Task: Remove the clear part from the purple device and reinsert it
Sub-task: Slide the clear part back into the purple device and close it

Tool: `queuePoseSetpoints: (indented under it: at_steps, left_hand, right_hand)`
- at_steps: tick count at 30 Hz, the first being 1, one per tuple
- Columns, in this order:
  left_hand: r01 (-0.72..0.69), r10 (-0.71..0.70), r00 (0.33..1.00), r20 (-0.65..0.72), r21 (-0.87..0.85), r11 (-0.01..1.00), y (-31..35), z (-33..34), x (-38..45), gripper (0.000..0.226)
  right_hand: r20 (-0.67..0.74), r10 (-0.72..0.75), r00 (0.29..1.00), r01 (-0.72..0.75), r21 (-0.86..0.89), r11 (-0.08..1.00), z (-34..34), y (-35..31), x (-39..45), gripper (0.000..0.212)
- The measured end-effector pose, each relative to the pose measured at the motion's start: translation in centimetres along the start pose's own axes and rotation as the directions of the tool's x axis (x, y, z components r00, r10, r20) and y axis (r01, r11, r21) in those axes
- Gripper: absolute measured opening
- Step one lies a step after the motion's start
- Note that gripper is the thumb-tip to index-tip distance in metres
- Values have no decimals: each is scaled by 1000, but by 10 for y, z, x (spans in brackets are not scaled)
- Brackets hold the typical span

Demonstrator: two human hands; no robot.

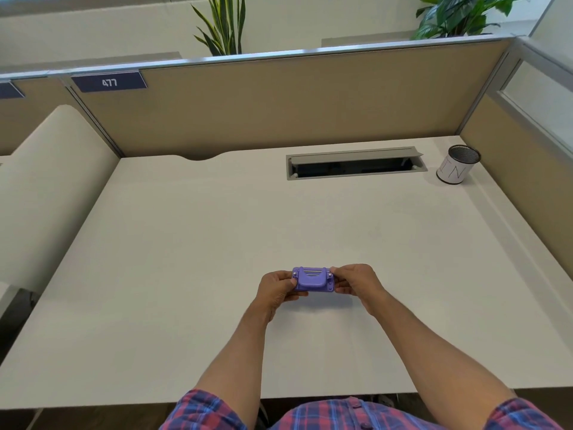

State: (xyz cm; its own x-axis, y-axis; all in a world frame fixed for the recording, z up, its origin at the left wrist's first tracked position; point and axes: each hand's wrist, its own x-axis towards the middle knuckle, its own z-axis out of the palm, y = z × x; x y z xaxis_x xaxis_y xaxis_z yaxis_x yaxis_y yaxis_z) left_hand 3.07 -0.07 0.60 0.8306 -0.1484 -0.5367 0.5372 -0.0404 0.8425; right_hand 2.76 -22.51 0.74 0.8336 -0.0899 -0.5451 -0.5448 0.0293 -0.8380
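Near the front middle of the white counter, a small purple device is held up just above the surface, between two bare hands. It is a squat, rounded rectangular block of lilac plastic with a raised middle section, two thin pale bars running across its far top edge, and small pale studs near its corners. The clear part cannot be made out at this size.

Each hand's grip is closed on one short end. The left hand pinches the left end, thumb lying on the near top face and fingers curled beneath. The right hand takes the right end in like manner, thumb on top, fingers wrapped under and behind. So the device spans the gap between the two grips, long axis running left to right, its top face tilted toward the camera.

Well apart, at the far right corner, stands a mesh pen cup with a white paper label. A grey cable tray is sunk into the counter beside it.
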Motion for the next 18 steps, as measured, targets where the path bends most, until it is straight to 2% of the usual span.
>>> queuePoseSetpoints:
  at_steps: [5,11,14,18]
  left_hand:
    - [-29,30,998,-46,23,999,3,-1,0,24]
    - [44,-41,999,31,-87,995,-2,-5,2,20]
    - [46,-41,998,52,-95,994,-3,-6,1,18]
    - [-9,9,1000,-4,-37,999,0,-3,-1,22]
  right_hand:
    - [103,-29,994,26,29,999,-3,-2,-3,16]
    - [169,-88,982,93,-21,995,-8,-2,-5,22]
    - [119,-131,984,144,-107,984,-7,3,-4,24]
    - [55,-184,981,192,-206,960,-5,6,-3,21]
